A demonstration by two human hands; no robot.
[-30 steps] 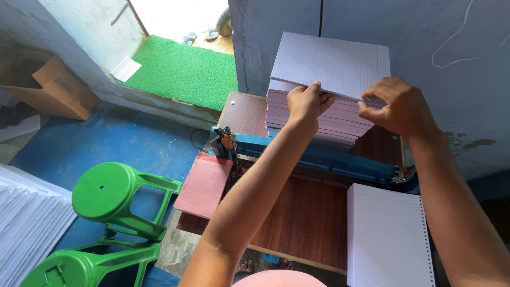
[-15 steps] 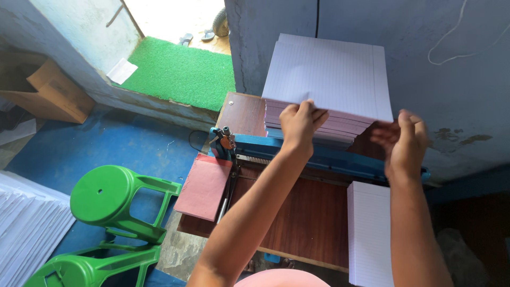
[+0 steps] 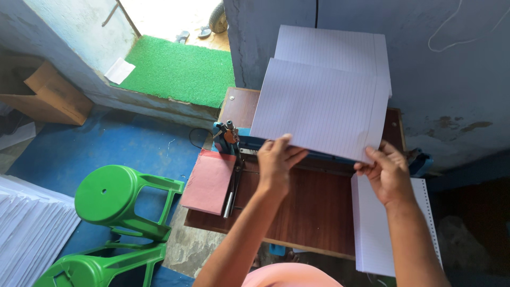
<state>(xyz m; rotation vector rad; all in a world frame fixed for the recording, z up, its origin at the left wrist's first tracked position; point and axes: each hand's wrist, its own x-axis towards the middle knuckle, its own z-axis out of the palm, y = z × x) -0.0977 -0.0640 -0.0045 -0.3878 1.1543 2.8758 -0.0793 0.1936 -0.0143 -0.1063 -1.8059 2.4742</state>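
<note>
Head view, looking down: I hold a batch of lined sheets (image 3: 324,109) lifted in the middle of the frame, both hands gripping its near edge. My left hand (image 3: 279,162) pinches the lower left corner of the batch, thumb underneath and fingers curled over the top; my right hand (image 3: 387,172) clamps the lower right corner the same way. The batch tilts up and away from me, its far edge overlapping a taller stack of lined paper (image 3: 334,48) that rests against the grey wall (image 3: 457,95) at the top of the frame.

Below the lifted sheets runs a blue punching machine (image 3: 234,139) — it sits across a brown wooden surface (image 3: 313,207) in the centre. A pink board (image 3: 208,180) lies at the left edge of that surface, just beside the machine. At the lower right, under my right forearm, lies a pile of punched lined sheets (image 3: 372,234) with a row of holes along its right edge.

Lower left of the frame holds two green plastic stools (image 3: 114,199) on a blue floor (image 3: 95,154) — beside them a white paper heap (image 3: 26,228). A green mat (image 3: 180,72) lies in the doorway at the upper left, with a cardboard box (image 3: 45,93) further left.
</note>
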